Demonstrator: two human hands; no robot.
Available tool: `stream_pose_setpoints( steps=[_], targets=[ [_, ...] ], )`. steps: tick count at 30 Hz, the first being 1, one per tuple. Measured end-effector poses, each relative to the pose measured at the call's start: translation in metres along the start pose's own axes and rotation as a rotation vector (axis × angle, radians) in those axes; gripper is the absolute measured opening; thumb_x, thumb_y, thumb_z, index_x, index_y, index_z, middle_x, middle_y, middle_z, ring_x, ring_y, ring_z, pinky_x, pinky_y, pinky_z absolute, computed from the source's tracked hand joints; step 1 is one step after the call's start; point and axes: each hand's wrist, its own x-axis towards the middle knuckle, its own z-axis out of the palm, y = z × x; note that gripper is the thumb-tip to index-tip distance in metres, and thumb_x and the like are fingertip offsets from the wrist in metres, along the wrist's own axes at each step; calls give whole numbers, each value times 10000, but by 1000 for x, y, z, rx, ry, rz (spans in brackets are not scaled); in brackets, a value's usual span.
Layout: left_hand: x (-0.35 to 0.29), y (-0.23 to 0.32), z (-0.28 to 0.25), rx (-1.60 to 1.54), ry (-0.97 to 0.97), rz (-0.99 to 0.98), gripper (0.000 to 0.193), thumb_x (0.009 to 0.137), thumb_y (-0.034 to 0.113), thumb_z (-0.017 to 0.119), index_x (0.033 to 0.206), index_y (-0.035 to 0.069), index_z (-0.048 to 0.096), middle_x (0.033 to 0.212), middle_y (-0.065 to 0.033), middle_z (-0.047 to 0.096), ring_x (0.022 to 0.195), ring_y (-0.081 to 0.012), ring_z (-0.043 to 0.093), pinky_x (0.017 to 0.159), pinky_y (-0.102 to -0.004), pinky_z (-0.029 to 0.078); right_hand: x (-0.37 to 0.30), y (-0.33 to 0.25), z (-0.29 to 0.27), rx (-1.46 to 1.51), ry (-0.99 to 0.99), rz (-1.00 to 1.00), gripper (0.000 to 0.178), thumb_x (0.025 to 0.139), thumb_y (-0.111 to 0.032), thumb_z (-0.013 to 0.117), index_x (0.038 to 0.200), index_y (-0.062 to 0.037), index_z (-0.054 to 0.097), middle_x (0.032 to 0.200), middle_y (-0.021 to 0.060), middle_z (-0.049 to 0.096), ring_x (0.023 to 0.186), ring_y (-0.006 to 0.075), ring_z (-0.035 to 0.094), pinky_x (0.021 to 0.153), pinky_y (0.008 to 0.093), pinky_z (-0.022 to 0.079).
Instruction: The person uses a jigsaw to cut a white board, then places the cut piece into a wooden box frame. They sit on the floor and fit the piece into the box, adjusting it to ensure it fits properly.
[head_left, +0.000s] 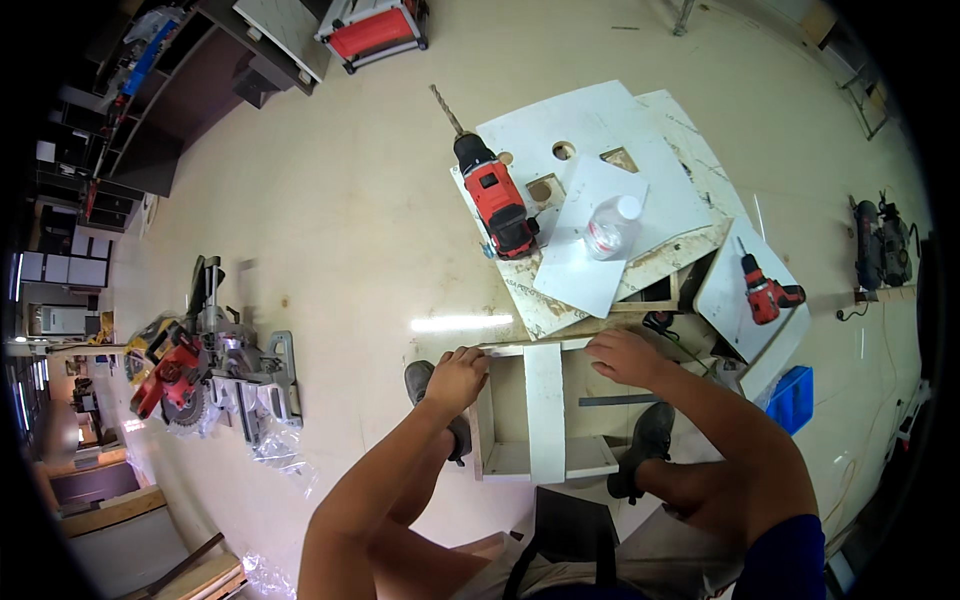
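Between my feet stands a small white open box frame (546, 420) made of boards, with one board running down its middle. My left hand (459, 378) is closed over the far left corner of this frame. Its far right end is under my right hand (624, 357), whose fingers curl over the edge. A dark grey strip (618, 400) lies just below my right hand. Inside the frame's near side, a white board panel (590, 455) shows. The undersides of the fingers on both hands are hidden.
Ahead, a stack of white boards (640, 130) carries a large red drill (500, 205) with a long bit and a clear plastic bottle (613, 228). A smaller red drill (765, 292) and a blue crate (791, 399) are right. A mitre saw (190, 375) stands left.
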Motion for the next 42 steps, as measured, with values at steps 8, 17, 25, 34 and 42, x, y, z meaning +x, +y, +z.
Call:
stream_pose_setpoints(
  steps=[8, 17, 25, 34, 42],
  targets=[
    [50, -24, 29, -347, 11, 155, 349, 824, 141, 683, 1163, 75, 631, 1127, -75, 605, 1074, -261, 564, 923, -391, 461, 25, 25, 34, 7, 64, 70, 344, 822, -192, 679, 1131, -54, 619, 1148, 52, 608, 1039, 221, 599, 872, 331, 511],
    [74, -27, 53, -515, 92, 226, 285, 773, 116, 749, 1041, 48, 680, 1020, -88, 633, 960, -274, 603, 818, -369, 504, 44, 35, 60, 53, 94, 5, 262, 782, -199, 717, 1006, -73, 670, 1053, 17, 648, 921, 184, 631, 776, 309, 538],
    [76, -25, 59, -586, 118, 205, 220, 834, 128, 698, 1050, 89, 686, 997, -56, 643, 924, -245, 636, 757, -351, 541, 48, 37, 64, 105, 132, 9, 223, 754, -176, 742, 955, -92, 693, 1007, 3, 666, 859, 181, 644, 768, 300, 538],
    [77, -25, 62, -585, 136, 211, 233, 820, 130, 712, 1045, 82, 676, 988, -58, 642, 914, -243, 637, 737, -350, 549, 49, 37, 58, 192, 93, 82, 252, 791, -182, 732, 1016, -71, 709, 1042, 30, 680, 890, 204, 658, 789, 302, 545],
    [75, -25, 63, -641, 123, 196, 223, 784, 90, 735, 993, 37, 677, 989, -97, 632, 917, -296, 610, 787, -381, 504, 46, 37, 62, 237, 69, 134, 232, 811, -202, 719, 1012, -85, 717, 1045, 31, 686, 898, 215, 661, 800, 314, 546]
  ],
)
